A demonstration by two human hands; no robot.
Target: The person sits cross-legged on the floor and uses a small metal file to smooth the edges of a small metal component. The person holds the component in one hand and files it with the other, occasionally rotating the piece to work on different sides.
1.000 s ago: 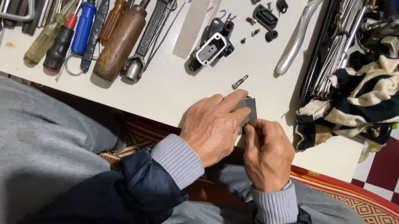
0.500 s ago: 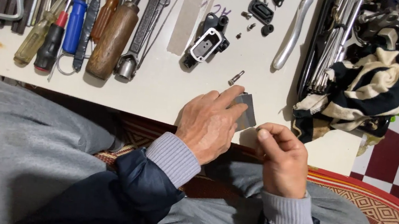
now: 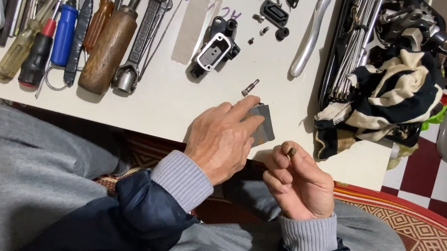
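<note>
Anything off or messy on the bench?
Mostly orderly: tools lined up at left. Odd bits: a striped rag bunched over the tray's edge, and small screws scattered loose near the black housing.
</note>
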